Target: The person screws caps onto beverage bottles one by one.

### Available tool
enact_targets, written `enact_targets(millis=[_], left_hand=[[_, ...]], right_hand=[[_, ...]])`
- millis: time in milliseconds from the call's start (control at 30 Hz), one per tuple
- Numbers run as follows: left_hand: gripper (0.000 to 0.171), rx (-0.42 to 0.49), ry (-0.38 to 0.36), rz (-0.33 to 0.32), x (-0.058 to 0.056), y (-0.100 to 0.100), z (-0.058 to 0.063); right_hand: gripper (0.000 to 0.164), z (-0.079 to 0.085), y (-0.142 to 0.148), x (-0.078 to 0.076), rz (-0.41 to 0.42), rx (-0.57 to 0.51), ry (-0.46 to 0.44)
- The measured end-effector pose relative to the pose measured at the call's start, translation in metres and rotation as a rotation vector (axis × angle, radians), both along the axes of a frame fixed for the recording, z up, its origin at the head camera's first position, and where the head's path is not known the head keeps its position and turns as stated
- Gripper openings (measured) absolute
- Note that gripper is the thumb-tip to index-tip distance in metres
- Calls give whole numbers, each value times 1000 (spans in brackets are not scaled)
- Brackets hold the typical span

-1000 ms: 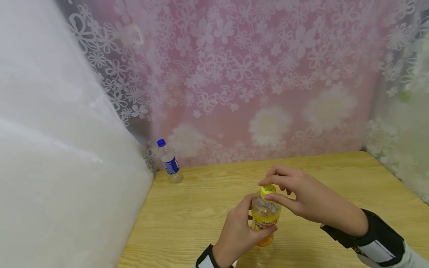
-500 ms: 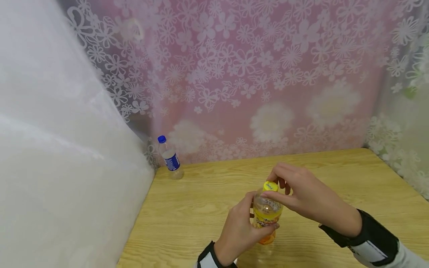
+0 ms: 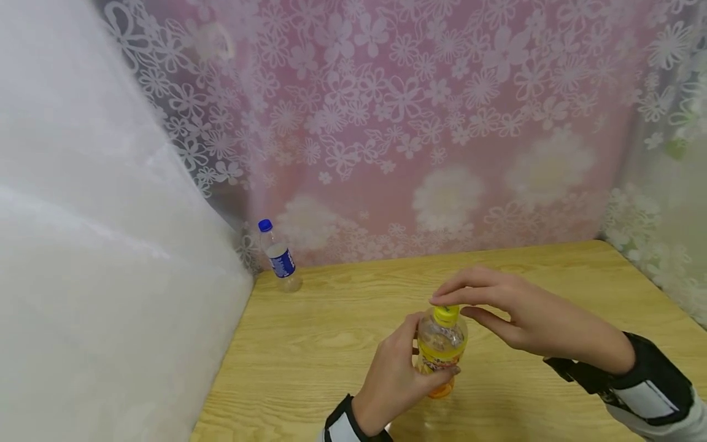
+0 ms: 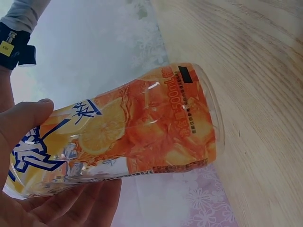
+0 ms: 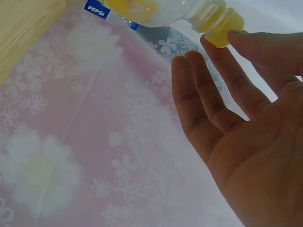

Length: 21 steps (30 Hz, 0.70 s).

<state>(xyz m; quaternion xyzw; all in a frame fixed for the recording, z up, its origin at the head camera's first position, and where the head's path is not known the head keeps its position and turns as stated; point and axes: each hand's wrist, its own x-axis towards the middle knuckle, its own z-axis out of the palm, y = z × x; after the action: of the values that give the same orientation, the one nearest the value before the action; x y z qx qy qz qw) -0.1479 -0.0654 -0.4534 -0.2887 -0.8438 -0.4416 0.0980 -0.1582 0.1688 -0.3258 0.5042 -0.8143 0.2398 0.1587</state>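
My left hand [image 3: 393, 374] grips the body of a clear plastic drink bottle [image 3: 442, 344] with an orange and yellow label, its thumb lying across the front. Orange fruit pictures cover the label [image 4: 156, 123] in the left wrist view. The bottle stands roughly upright. Above it, my right hand [image 3: 510, 307] pinches the yellow bottle cap [image 3: 446, 315] between thumb and index finger. In the right wrist view, those two digits touch opposite sides of the cap [image 5: 228, 29], and the other fingers reach out beside it. A clear strip of neck shows below the cap.
At the table's back left corner stands a clear bottle [image 3: 282, 261] with a blue cap and a blue Pepsi label. The wooden table [image 3: 309, 344] meets a pink flowered curtain [image 3: 375, 123] behind and a white sheet [image 3: 110, 245] at the left.
My right hand has turned about the cap: half a second ago its thumb lay across the cap's front, now it is at the right side. The left hand keeps its grip.
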Motion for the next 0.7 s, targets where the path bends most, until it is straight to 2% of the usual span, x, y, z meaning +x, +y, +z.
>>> enact_targets(millis=[133,233,300,400,500,700], left_hand=[[72,-10,9,3,1,0,0],[73,-20,15,6,2,0,-2],[72,-32,31,8,3,0,-3],[72,-49,58,6,3,1,-5],[72,-59,80,-2,2,1,-5],[73,-58,85,-18,2,0,-3]], right_hand=[[36,-2,-2,-1,8,-22,36],[41,-5,-5,0,-71,-22,39],[36,-7,-7,2,-141,-2,32],[51,-9,-8,3,-200,43,25],[67,-7,-3,4,-163,62,0],[71,-2,3,2,-12,45,39]])
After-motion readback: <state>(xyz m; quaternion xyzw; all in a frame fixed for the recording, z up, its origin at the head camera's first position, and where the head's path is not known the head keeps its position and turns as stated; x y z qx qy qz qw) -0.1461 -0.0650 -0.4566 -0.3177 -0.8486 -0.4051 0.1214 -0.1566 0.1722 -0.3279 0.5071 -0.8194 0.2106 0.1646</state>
